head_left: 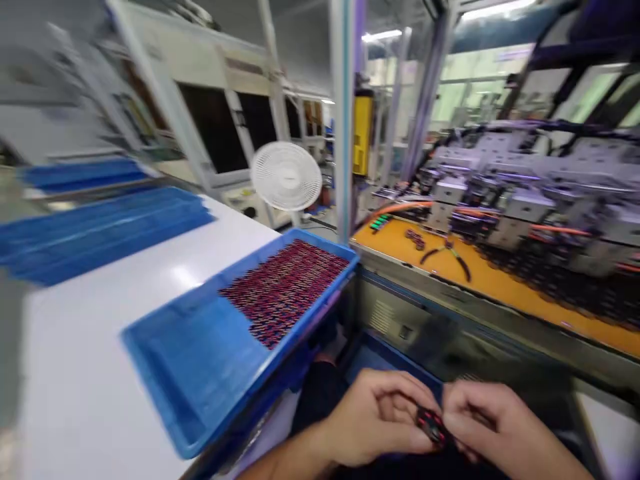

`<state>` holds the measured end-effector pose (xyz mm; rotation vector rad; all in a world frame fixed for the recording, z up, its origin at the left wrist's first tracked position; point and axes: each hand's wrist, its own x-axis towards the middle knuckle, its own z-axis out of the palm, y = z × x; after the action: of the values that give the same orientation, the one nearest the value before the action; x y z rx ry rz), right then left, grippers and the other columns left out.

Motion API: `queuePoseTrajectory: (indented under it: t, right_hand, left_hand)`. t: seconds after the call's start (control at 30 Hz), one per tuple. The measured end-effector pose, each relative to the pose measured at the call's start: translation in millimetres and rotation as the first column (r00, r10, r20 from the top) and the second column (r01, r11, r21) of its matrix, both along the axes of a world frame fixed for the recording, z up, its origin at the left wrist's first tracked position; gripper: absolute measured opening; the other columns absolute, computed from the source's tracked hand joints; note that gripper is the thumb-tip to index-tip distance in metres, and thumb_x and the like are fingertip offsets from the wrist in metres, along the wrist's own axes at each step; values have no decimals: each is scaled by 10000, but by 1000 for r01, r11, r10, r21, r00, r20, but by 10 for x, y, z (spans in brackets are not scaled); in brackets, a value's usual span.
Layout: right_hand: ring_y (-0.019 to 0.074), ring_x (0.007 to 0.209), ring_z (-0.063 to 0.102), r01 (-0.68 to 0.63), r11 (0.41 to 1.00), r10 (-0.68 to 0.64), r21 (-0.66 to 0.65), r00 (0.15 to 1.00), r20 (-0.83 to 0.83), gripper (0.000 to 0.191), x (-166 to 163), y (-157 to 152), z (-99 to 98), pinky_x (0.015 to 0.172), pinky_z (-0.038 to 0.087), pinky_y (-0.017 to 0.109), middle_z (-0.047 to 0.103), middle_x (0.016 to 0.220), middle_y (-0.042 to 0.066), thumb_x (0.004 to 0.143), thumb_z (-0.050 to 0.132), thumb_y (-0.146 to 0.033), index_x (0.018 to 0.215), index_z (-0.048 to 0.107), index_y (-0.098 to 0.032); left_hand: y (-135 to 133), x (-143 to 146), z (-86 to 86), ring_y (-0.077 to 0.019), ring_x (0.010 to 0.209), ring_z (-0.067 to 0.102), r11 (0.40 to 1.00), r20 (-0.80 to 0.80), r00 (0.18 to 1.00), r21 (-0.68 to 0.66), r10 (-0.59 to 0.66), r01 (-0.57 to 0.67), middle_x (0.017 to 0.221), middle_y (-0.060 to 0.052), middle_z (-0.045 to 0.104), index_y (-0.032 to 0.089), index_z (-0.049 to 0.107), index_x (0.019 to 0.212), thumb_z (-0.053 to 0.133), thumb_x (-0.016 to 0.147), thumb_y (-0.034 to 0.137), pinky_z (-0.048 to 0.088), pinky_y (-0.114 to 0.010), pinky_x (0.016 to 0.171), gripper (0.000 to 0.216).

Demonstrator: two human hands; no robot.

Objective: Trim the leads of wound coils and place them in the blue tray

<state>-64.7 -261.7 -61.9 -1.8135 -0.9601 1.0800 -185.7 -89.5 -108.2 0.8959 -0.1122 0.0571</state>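
Low at the right of the view, my left hand (377, 417) is closed round a small black part with red spots (431, 427). My right hand (493, 420) meets it from the other side, thumb and fingers pinched together at the part's edge. Blur hides the part's exact kind and how much of it lies behind my fingers. Both hands are above my lap, in front of the machine. To their left, a blue tray (200, 347) holds rows of many small red and dark parts (295, 287) in its far half.
The tray sits on a white table (95, 353), with stacked blue trays (100, 227) farther left. Pliers (447, 255) lie on the machine's orange bed (400, 241), below metal mechanisms (520, 207). A frame post (343, 120) and a white fan (286, 176) stand ahead.
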Motion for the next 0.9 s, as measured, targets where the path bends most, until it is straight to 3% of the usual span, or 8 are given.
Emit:
queuePoseTrajectory:
  t: [0.1, 0.33, 0.5, 0.67, 0.8, 0.9]
  right_hand:
    - [96, 609, 443, 57, 998, -55, 21, 991, -119, 375, 75, -44, 59, 592, 361, 220, 495, 654, 33, 864, 575, -436, 695, 448, -127]
    - [82, 625, 403, 68, 998, -67, -3, 986, -151, 342, 36, -77, 120, 591, 312, 212, 496, 657, 15, 869, 633, -403, 745, 524, -105]
    - [83, 614, 458, 142, 982, -97, 123, 945, -312, 344, 23, -48, 23, 599, 361, 210, 524, 681, 23, 861, 635, -382, 707, 489, -111]
    - [85, 665, 435, 50, 995, -42, 91, 995, -91, 284, 177, -124, 47, 626, 348, 220, 520, 716, 15, 896, 635, -341, 747, 552, -114]
    - [102, 858, 505, -56, 969, 39, 240, 997, 74, 270, 196, -34, 197, 792, 414, 218, 555, 973, 31, 837, 743, -365, 999, 662, -165]
    - [90, 875, 530, -131, 938, 113, 321, 991, 72, 161, 162, 88, 237, 825, 417, 213, 558, 962, 27, 856, 726, -295, 904, 680, -149]
  left_hand:
    - [34, 42, 24, -67, 788, 646, 999, 34, 999, 18, -33, 32, 1015, -67, 628, 182, 757, 1017, 768, 740, 60, 521, -166, 737, 304]
    - [18, 81, -9, -75, 812, 612, 995, 43, 998, 92, -44, 40, 1059, -70, 604, 219, 753, 1049, 753, 764, 83, 503, -186, 746, 315]
    - [11, 95, 4, -79, 802, 634, 992, 40, 997, 109, -61, 56, 1066, -72, 595, 228, 754, 1072, 748, 781, 103, 510, -186, 746, 316]
    - [32, 71, 20, -107, 801, 673, 990, -19, 991, 53, -129, 130, 1035, -76, 612, 212, 758, 1061, 786, 756, 150, 526, -185, 736, 312]
    - [-5, 84, 33, -82, 751, 641, 979, -59, 981, 80, -186, 190, 975, -73, 635, 170, 759, 1035, 810, 734, 180, 507, -158, 693, 306]
    - [-46, 90, 20, -45, 727, 610, 968, -76, 966, 34, -247, 250, 844, -35, 648, 147, 749, 987, 803, 745, 163, 482, -125, 699, 248]
